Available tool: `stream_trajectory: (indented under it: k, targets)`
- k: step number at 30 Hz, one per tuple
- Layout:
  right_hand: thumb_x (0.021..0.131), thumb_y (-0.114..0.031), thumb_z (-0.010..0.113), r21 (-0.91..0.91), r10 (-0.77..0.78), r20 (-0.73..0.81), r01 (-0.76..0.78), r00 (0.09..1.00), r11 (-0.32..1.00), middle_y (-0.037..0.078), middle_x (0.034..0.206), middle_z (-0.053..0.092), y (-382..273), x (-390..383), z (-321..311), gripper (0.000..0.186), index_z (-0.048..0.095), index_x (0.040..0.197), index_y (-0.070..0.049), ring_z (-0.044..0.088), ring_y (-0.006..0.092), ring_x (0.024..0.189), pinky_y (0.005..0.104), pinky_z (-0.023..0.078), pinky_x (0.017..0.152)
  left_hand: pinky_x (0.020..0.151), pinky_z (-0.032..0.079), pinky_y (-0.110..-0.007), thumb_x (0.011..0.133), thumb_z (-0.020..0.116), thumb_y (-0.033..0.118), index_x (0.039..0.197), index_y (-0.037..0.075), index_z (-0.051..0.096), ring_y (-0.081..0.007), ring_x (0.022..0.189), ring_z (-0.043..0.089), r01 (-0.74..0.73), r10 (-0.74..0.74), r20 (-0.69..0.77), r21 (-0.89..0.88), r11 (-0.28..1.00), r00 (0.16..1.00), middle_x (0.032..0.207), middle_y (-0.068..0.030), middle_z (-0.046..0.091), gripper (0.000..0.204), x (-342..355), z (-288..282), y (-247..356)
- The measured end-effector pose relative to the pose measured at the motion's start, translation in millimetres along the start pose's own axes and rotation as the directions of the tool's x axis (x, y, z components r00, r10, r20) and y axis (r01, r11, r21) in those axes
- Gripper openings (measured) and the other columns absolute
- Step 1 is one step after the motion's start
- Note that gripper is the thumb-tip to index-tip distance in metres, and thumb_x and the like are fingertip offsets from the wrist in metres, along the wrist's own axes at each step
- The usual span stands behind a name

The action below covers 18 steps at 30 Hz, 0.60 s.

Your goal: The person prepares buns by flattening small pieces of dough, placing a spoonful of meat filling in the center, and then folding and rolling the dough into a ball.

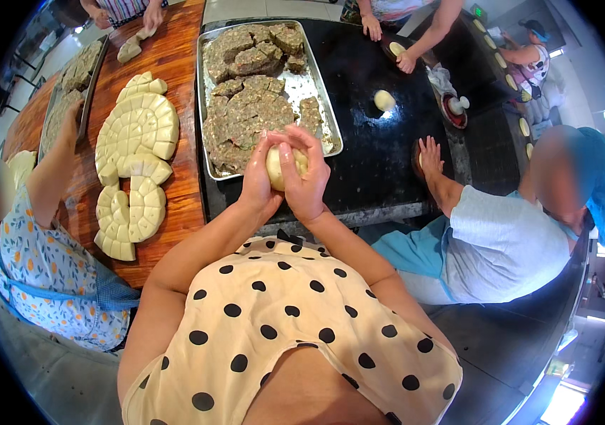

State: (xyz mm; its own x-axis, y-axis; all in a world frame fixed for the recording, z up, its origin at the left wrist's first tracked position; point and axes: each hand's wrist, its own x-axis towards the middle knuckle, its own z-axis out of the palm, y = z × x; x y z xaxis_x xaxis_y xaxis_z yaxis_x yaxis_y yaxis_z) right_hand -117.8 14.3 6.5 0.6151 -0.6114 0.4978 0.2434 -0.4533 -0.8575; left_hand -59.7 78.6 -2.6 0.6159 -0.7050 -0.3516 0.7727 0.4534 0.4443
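Between my cupped hands sits a pale, round dough ball (275, 168), held over the near edge of the black worktop. My left hand (258, 180) wraps its left side, and my right hand (308, 177) curls round the other side with the thumb across the front. The fingers of both hands meet over the top and hide part of the ball. Just beyond them lies a metal tray (333, 134) with a chunky brown-grey filling (249, 117), broken into slabs. A second dough ball (384, 100) rests on the black worktop to the right of the tray.
Portioned dough pieces (136, 131) cover part of the wooden table (182, 205) at left. Another filling tray (93, 88) stands farther left, where a co-worker reaches in. A co-worker at right presses a hand (430, 154) on the worktop. Across, another person's hands flatten a dough round (396, 49).
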Motion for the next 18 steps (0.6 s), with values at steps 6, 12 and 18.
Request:
stream_trajectory:
  k: [6, 12, 18]
  targets:
    - [0.092, -0.014, 0.066, -0.010, -0.090, 0.198, 0.094, 0.976, 0.996, 0.022, 0.125, 0.063, 6.2, 10.8, -6.9, 0.062, 0.038, 0.145, 0.001, 0.060, 0.0281, 0.118, 0.0370, 0.045, 0.101, 0.095, 0.053, -0.040, 0.102, 0.039, 0.053, 0.125, 0.004, 0.053, -0.0261, 0.109, 0.064, 0.064, -0.063, -0.017, 0.080, 0.995, 0.998, 0.119, -0.0160, 0.062, 0.056, 9.2, -2.0, 6.8]
    - [0.088, -0.014, 0.069, 0.010, -0.154, 0.237, 0.157, 0.959, 0.988, 0.017, 0.120, 0.067, -5.0, 8.6, -22.3, 0.034, 0.062, 0.118, -0.001, 0.060, 0.0326, 0.119, 0.0428, 0.040, 0.107, 0.095, 0.054, -0.041, 0.096, 0.031, 0.070, 0.133, -0.003, 0.048, -0.0295, 0.110, 0.064, 0.338, -0.362, 0.072, 0.232, 0.912, 0.929, 0.122, -0.0213, 0.061, 0.083, 12.7, -4.9, 17.4]
    - [0.100, -0.010, 0.048, 0.163, -0.018, -0.007, 0.019, 1.000, 0.986, 0.016, 0.111, 0.070, 17.7, 2.1, -15.2, 0.023, 0.067, 0.102, 0.003, 0.063, 0.0240, 0.112, 0.0447, 0.036, 0.112, 0.095, 0.053, -0.038, 0.101, 0.036, 0.056, 0.130, 0.003, 0.051, -0.0276, 0.109, 0.063, 0.171, -0.162, 0.112, -0.070, 0.983, 0.980, 0.124, -0.0174, 0.060, 0.062, 9.9, 5.9, 2.1]
